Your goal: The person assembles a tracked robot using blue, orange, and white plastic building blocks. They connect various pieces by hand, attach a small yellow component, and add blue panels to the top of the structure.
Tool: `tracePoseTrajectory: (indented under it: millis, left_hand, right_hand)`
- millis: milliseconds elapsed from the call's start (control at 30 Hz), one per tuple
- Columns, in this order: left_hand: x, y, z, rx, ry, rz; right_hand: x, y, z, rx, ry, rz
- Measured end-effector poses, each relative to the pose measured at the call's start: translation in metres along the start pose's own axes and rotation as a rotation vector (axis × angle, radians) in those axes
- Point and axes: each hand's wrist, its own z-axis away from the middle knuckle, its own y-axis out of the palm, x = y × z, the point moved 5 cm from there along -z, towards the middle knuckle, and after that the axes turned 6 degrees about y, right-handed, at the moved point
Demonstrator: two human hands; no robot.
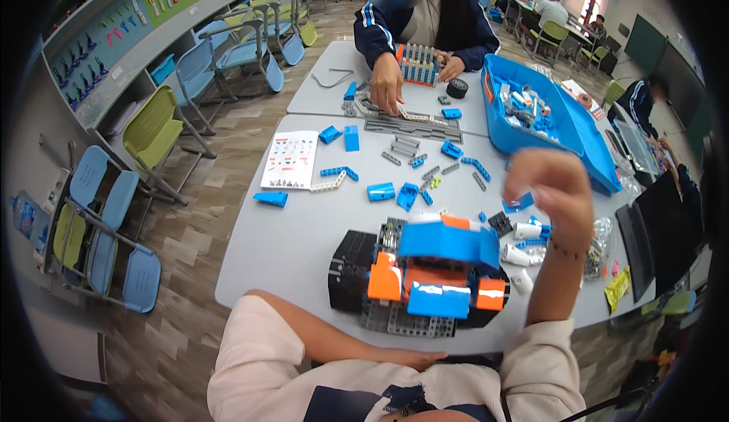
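A toy vehicle built of blue, orange, grey and black building bricks [437, 270] stands at the table's near edge, right in front of me. My left hand [421, 358] rests low between my body and the vehicle; its fingers hardly show. Above the right part of the table, my right hand [553, 194] is raised with its fingers curled in, slightly blurred. A blue piece [519, 202] shows just under those fingertips; whether they hold it, I cannot make out. White curved pieces [524, 255] lie beside the vehicle, below that hand.
Loose blue panels [381, 192], grey beams and an instruction sheet [290, 160] lie across the table. A blue bin of pieces [531, 145] stands at the far right, a black laptop [653, 240] nearer. Opposite, a person's hand [387, 84] touches grey pieces beside a brick-built frame [419, 65].
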Motion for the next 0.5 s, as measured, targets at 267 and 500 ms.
tracePoseTrajectory:
  millis: [267, 500]
  left_hand:
    - [0.007, 0.018, -0.002, -0.105, 0.031, 0.068]
    - [0.023, 0.021, 0.016, -0.158, -0.015, 0.132]
  right_hand:
    - [-0.188, -0.012, -0.199, 0.094, 0.280, 0.914]
    - [-0.300, -0.017, -0.303, 0.068, 0.133, 1.160]
